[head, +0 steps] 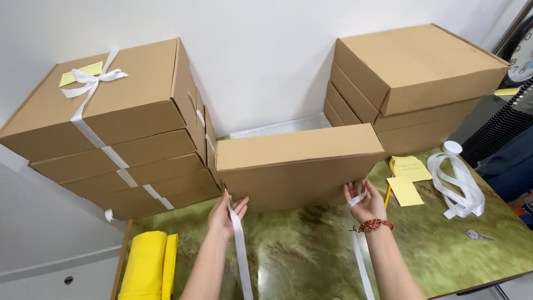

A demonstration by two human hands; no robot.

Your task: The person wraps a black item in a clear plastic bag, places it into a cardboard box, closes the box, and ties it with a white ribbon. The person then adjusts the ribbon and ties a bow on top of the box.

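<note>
Crosswise lies the cardboard box [297,166]; ribbon [241,255] strands trail toward the viewer.

Bright, even light, soft shadows, sheen on the green table [311,261]; sharp focus, wide-angle bending at edges.

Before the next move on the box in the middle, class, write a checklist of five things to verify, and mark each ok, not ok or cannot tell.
1. Left hand has hold of a white ribbon strand at the box edge: ok.
2. Right hand has hold of the other ribbon strand: ok.
3. Ribbon runs under the middle box: cannot tell, the underside is hidden.
4. Box lid is closed flat: ok.
5. Yellow notes lie within view beside the right hand, for the top: ok.
6. Both ribbon ends are equally long: cannot tell, they run out of frame.
</note>
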